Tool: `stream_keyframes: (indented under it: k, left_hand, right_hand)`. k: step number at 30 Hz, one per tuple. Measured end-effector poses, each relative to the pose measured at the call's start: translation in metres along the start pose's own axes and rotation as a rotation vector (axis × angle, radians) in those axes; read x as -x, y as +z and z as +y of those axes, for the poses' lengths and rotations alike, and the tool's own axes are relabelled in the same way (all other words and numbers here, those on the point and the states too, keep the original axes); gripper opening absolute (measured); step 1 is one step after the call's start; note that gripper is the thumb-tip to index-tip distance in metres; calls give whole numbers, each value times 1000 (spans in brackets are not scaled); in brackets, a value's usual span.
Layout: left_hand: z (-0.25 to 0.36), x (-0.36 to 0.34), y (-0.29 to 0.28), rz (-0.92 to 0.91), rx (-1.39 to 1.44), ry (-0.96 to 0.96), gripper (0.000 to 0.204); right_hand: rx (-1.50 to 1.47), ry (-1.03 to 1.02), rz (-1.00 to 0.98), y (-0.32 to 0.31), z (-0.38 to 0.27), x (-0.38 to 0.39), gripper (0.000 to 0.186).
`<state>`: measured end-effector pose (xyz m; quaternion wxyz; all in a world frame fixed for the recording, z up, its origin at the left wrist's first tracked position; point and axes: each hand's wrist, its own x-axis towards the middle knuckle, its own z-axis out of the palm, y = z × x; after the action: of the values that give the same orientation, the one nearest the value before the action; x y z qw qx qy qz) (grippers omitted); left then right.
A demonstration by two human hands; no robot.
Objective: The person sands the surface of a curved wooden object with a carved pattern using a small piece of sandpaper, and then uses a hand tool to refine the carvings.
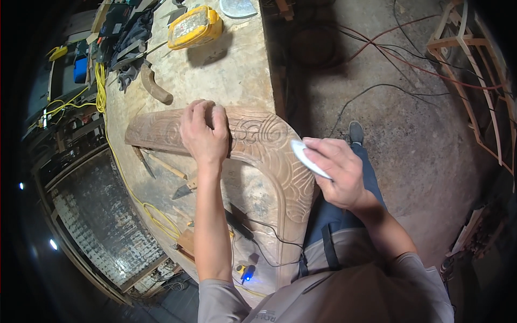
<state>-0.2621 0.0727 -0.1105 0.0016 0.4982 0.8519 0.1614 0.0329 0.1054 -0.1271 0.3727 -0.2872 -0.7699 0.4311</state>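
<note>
A curved brown wooden piece [257, 131], carved with swirls and scalloped lines, lies on the workbench and bends round toward me. My left hand [204, 129] is on its straight arm, fingers bent over the far edge and gripping it. Beside the carved corner, my right hand [339, 168] pinches a thin white curved pad [309, 159] that looks like a sanding disc. The pad's edge is close to the carving; whether it touches cannot be made out. Behind the carved piece lies a small curved wooden block [155, 86].
On the pale workbench [242, 70] are a yellow tool case [195, 28], a white disc [238, 7], chisel-like hand tools [186, 188] and a black corded tool [238, 222]. A yellow cord [156, 215] runs along the left edge. Hoses [377, 46] and a wooden frame [471, 54] occupy the floor.
</note>
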Motion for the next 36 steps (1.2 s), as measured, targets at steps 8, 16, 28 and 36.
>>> stream_keyframes:
  k: [8, 16, 28, 36]
  left_hand:
    - [0, -2, -3, 10, 2, 12, 25]
    - [59, 55, -21, -152, 177, 137, 51]
    - [92, 53, 8, 158, 389, -311, 40]
    - [99, 158, -61, 305, 700, -895, 14]
  right_hand:
    - [-32, 450, 228, 12, 42, -8, 25]
    - [-434, 831, 292, -10, 48, 39, 26]
    - [-495, 827, 183, -56, 35, 8, 28]
    - [-159, -182, -258, -5, -18, -69, 43]
